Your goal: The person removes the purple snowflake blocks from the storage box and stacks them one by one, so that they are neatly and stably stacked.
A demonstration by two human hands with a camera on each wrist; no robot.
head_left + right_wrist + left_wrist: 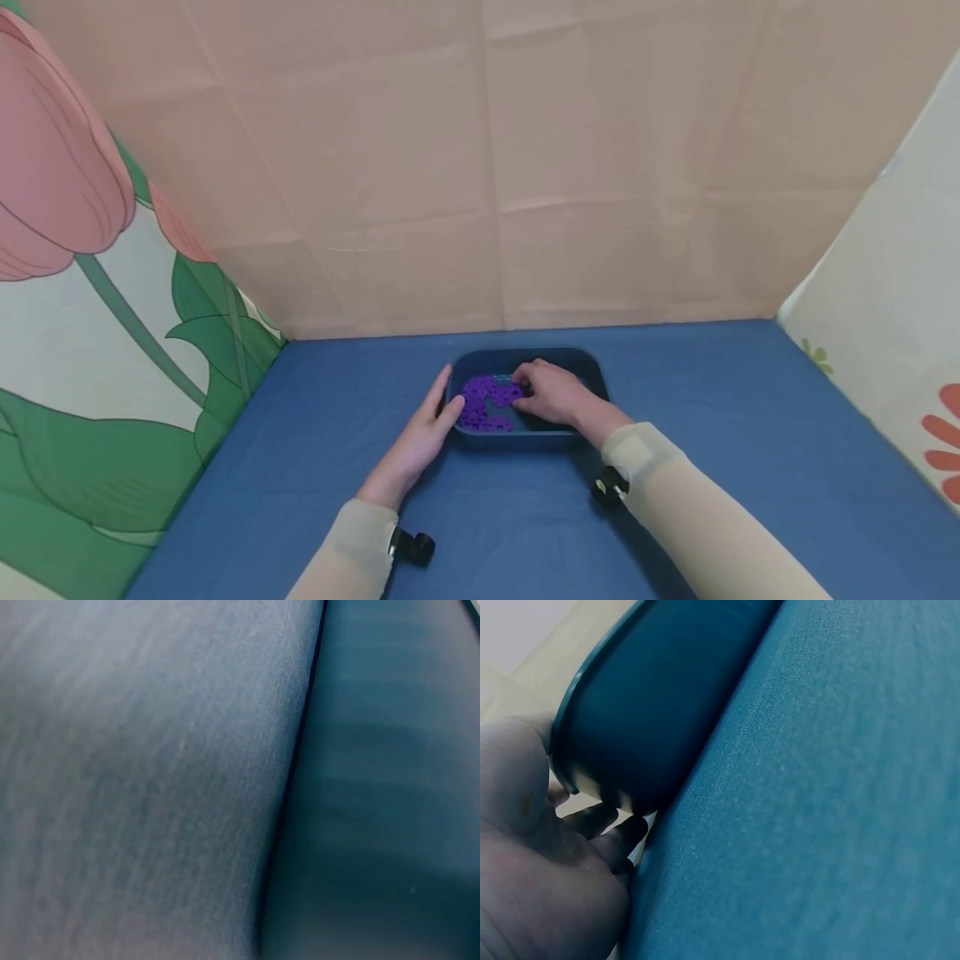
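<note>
A dark blue rectangular tray (pixel 480 361) with raised walls and rounded corners stands on the blue cloth. Small purple pieces (pixel 477 398) with notched, flower-like outlines lie loose in its left half. My left hand (pixel 420 437) rests against the tray's left end, index finger stretched along the side and thumb by the front corner. The left wrist view has the fingers (pixel 619 841) touching the outer wall low down. Inside the tray, my right hand (pixel 553 396) reaches left, thumb and forefinger spread apart at the edge of the purple pieces. The right wrist view does not show this hand.
Blue cloth (pixel 300 467) covers the table around the tray. A plain beige sheet (pixel 487 167) hangs behind it. Tulip-printed fabric (pixel 67 150) borders the left side, and a white flowered sheet (pixel 885 275) the right. Each sleeve carries a small black camera (pixel 415 548) at the wrist.
</note>
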